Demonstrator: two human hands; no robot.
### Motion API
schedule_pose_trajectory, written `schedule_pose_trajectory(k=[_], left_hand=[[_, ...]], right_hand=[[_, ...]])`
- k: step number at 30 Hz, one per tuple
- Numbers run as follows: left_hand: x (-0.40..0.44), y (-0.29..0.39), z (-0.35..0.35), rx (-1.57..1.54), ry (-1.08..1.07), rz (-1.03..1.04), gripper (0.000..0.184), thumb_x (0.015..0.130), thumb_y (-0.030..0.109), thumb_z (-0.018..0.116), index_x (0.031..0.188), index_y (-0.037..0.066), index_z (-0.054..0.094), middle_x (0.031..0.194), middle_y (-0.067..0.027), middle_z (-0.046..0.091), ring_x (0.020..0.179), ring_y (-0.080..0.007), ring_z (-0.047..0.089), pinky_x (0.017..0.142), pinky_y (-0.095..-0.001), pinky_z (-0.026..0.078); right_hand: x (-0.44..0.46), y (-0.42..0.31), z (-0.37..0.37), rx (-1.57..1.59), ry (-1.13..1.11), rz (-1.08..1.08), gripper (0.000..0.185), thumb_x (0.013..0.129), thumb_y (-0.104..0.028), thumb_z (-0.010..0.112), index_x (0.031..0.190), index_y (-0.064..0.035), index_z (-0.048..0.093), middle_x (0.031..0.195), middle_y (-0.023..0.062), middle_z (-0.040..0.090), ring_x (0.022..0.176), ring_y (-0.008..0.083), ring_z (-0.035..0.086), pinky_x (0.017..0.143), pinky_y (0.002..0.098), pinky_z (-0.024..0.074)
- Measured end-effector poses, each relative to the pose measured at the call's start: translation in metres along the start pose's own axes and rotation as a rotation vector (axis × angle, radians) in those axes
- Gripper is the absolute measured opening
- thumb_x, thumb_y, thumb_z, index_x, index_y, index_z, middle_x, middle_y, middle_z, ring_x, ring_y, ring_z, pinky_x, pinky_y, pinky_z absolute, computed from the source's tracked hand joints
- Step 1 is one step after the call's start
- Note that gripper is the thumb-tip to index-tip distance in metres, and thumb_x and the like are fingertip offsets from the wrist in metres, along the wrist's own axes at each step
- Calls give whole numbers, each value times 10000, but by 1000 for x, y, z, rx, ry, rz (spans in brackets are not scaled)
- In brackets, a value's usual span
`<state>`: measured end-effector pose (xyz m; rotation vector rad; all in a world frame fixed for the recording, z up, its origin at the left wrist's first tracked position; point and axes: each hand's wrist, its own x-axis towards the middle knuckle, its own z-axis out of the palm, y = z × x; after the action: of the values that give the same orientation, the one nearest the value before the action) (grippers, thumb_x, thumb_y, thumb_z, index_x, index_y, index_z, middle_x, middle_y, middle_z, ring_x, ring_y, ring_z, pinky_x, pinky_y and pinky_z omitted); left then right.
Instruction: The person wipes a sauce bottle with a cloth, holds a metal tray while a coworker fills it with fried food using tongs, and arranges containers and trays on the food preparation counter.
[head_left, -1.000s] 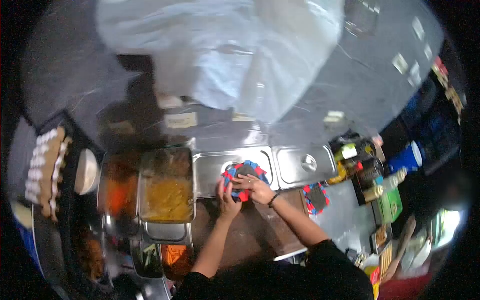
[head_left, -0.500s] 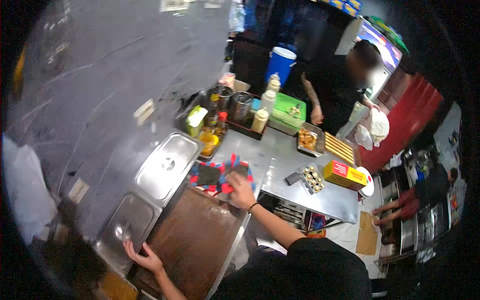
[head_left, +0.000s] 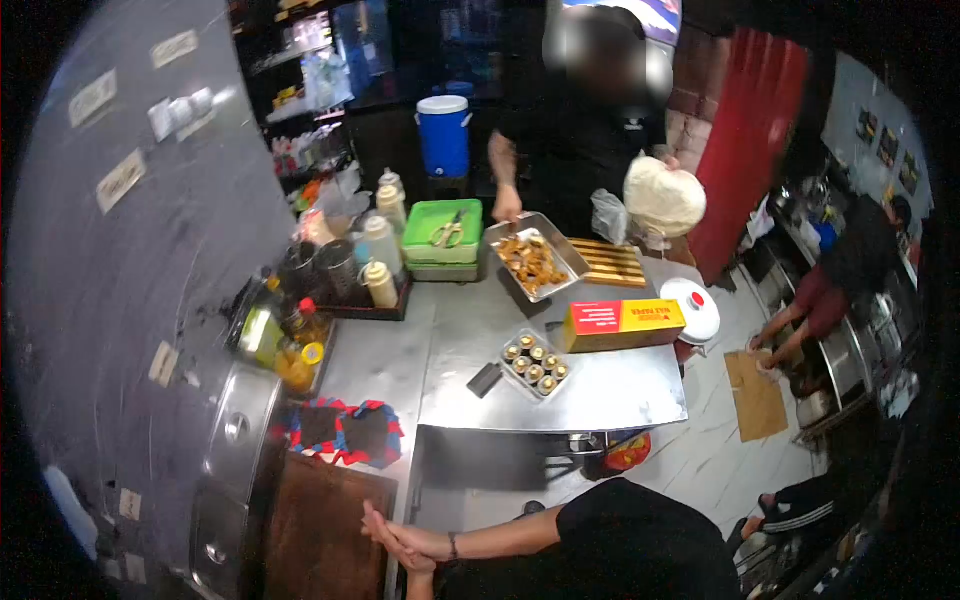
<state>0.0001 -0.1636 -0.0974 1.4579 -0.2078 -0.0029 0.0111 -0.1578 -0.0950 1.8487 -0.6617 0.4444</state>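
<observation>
My right hand, with a dark bracelet at the wrist, is pressed against my left hand. Both are over the right edge of a brown board. Fingers are stretched out and overlap, and neither hand shows an object in it. Part of my left hand is covered by the right. Beyond them, two dark pads edged with a red-and-blue cloth lie on the steel counter. Left of the board are steel pan lids.
Another person holds a tilted steel tray of browned food pieces. On the table are a box of small round pieces, a wax paper box, a green-lidded container with scissors, and squeeze bottles. A blue drum stands behind.
My right hand has left the red-and-blue cloth and my left has left the pan lid; they now meet. The view has turned right. The other person has lifted the food tray.
</observation>
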Motion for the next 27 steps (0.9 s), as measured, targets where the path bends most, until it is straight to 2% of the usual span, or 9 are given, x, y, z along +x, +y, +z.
schedule_pose_trajectory(k=[2, 6, 9, 14, 16, 19, 23, 24, 27], left_hand=[[-3, 8, 50, -262, -95, -115, 606, 904, 484, 300, 1269, 5, 358, 1272, -151, 417, 1202, -276, 373, 1021, -421, 258], [2, 20, 124, -756, -234, -321, 632, 900, 511, 286, 1287, 14, 344, 1282, -149, 410, 1213, -273, 364, 1029, -424, 251], [-3, 17, 160, -970, -287, -444, 652, 897, 531, 274, 1300, 22, 334, 1289, -147, 404, 1221, -270, 358, 1035, -426, 245], [-20, 32, 170, -707, -243, -917, 688, 883, 580, 259, 1314, 48, 326, 1289, -137, 410, 1223, -258, 364, 1033, -421, 253], [-14, 22, 161, -878, -613, -1112, 710, 847, 621, 320, 1275, 56, 364, 1269, -138, 420, 1187, -283, 387, 1007, -419, 295], [4, 21, 167, -737, -609, -1237, 672, 860, 580, 352, 1285, 60, 355, 1263, -155, 422, 1165, -285, 412, 970, -426, 340], [55, 9, 180, -594, -855, -874, 412, 927, 317, 366, 1206, 20, 421, 1040, -199, 576, 955, -284, 573, 849, -391, 438], [70, 9, 191, -343, -848, -749, 367, 914, 274, 419, 1159, 4, 457, 913, -179, 621, 864, -268, 606, 811, -378, 456], [111, -32, 213, 603, -903, -41, 289, 813, 225, 575, 1021, 30, 534, 912, -139, 604, 819, -278, 597, 741, -385, 464]], right_hand=[[6, 29, 35, 12, -38, -115, 613, 902, -472, 246, 1419, -171, 112, 1470, 9, 132, 1354, 258, 85, 1045, 506, 174], [28, 107, 130, 847, -147, -413, 665, 893, -426, 320, 1415, -105, 60, 1471, 115, 14, 1353, 306, 19, 1076, 444, 77], [24, 121, 215, 2180, 19, -627, 646, 851, -464, 383, 1377, -103, 282, 1443, 185, 152, 1325, 366, 156, 1064, 495, 104], [-6, 138, 275, 2088, -88, -671, 608, 804, -421, 455, 1328, -122, 375, 1431, 132, 234, 1312, 331, 218, 1055, 460, 155], [-24, 131, 291, 2109, -212, -559, 612, 847, -481, 429, 1337, -122, 354, 1418, 115, 265, 1289, 313, 270, 1049, 442, 197], [-52, 132, 310, 2115, -471, -353, 571, 829, -365, 500, 1323, -111, 366, 1367, 131, 345, 1239, 300, 354, 1020, 398, 274], [-92, 115, 340, 1903, -679, 261, 384, 783, -46, 545, 1162, -42, 486, 1067, 160, 577, 945, 261, 588, 794, 336, 477], [-104, 104, 356, 1971, -889, 613, 312, 789, -50, 543, 1098, -24, 509, 916, 125, 623, 810, 176, 621, 706, 296, 499], [-85, 96, 396, 1928, -793, 1052, 210, 806, -56, 544, 1005, 7, 522, 782, 86, 600, 651, 108, 582, 596, 245, 501]])
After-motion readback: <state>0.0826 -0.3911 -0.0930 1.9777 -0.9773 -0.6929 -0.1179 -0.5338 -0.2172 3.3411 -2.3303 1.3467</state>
